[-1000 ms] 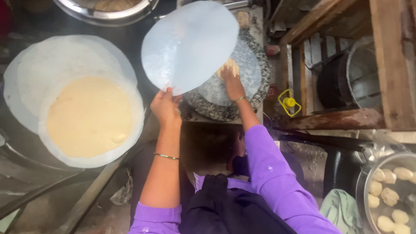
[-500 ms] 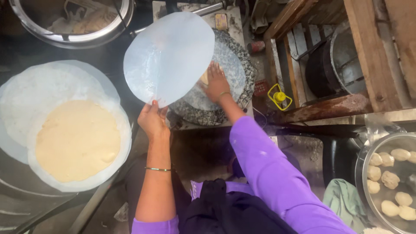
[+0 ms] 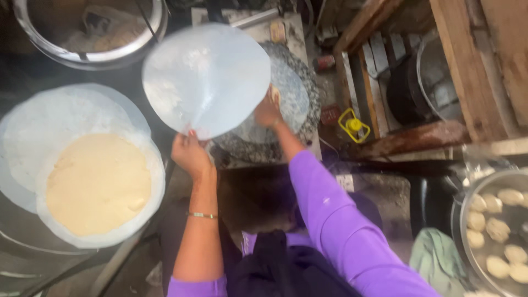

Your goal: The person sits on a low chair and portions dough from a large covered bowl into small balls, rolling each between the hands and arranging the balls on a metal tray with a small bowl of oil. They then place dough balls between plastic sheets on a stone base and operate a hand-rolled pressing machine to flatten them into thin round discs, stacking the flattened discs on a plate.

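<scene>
My left hand (image 3: 190, 152) pinches round plastic sheet (image 3: 206, 80), lifted clear. Right hand (image 3: 268, 113) presses dough on stone press base (image 3: 300, 118), grip unclear. Next likely: lay sheet squarely over dough.

Honestly not much here: no screens or signs, just a small whitish label (image 3: 345, 182) stuck on the dark surface below the purple sleeve (image 3: 330, 220).

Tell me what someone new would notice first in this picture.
The round translucent plastic sheet, lifted at its lower edge by the left hand, fills the top centre. To the left a flat pale yellow dough disc lies on stacked round sheets. The right hand reaches to the round stone press behind it.
</scene>
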`<action>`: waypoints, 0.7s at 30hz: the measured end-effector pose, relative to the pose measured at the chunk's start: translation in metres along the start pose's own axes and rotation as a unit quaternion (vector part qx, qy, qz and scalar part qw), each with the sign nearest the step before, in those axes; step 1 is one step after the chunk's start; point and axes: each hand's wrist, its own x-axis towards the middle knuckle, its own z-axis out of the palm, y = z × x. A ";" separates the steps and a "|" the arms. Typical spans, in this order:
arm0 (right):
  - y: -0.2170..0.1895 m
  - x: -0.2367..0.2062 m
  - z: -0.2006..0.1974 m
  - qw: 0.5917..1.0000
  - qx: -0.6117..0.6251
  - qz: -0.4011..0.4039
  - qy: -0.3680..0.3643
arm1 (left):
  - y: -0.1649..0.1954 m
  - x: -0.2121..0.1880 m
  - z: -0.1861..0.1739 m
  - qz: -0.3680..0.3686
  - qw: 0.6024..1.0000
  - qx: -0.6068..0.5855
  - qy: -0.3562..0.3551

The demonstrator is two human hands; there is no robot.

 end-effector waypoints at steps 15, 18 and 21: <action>0.106 -0.202 -0.004 0.652 0.689 0.296 0.113 | -0.072 -0.053 0.032 0.507 0.681 0.456 -0.268; 0.126 -0.210 -0.002 0.617 0.710 0.323 0.103 | -0.102 -0.057 0.029 0.486 0.660 0.494 -0.291; 0.146 -0.207 0.003 0.575 0.751 0.309 0.104 | -0.115 -0.056 0.022 0.492 0.636 0.531 -0.268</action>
